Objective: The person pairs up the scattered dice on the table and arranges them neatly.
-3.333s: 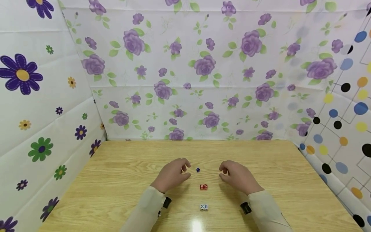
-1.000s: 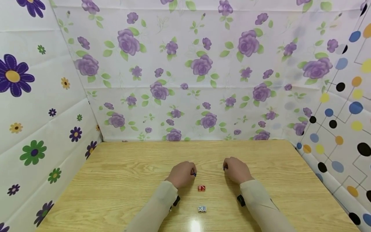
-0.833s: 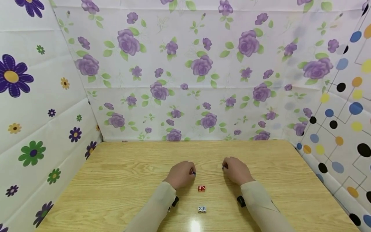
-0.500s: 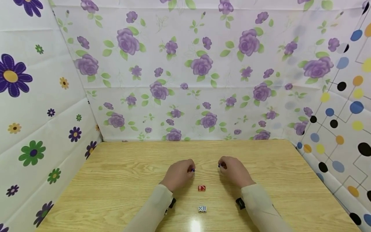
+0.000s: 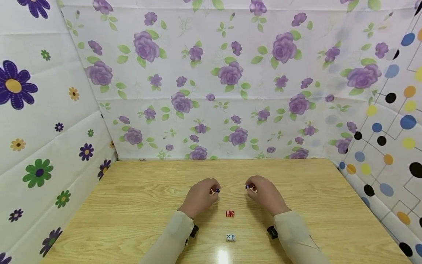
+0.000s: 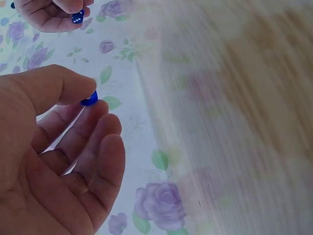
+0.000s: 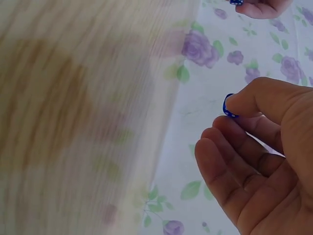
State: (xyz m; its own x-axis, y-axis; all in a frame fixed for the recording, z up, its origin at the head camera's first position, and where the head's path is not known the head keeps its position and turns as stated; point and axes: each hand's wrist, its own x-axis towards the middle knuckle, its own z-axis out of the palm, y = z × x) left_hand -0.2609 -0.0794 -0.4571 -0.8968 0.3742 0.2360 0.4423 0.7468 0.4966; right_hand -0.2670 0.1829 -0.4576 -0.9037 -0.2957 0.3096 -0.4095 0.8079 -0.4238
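Note:
My left hand [image 5: 199, 197] pinches a blue die [image 6: 89, 100] between thumb and forefinger; its other fingers are loosely bent. Facing it, my right hand [image 5: 265, 194] pinches a second blue die [image 7: 229, 105] the same way, and white pips show on it. In the head view the two hands are a short gap apart over the middle of the table. Between and nearer than the hands lies a touching pair of red dice [image 5: 230, 213]. Closer still sits a pair of white dice [image 5: 230, 237] side by side.
The wooden table [image 5: 148, 183] ends at a rose-patterned cloth [image 5: 204, 73] behind. A daisy-patterned cloth [image 5: 66, 165] hangs at the left and a dotted cloth [image 5: 392, 146] at the right. Each wrist wears a black camera [image 5: 272, 232].
Earlier, blue dice lay on the table between open hands. Each hand has since taken one, and over the last second both have lifted and drawn slightly closer together. The red and white dice stay put.

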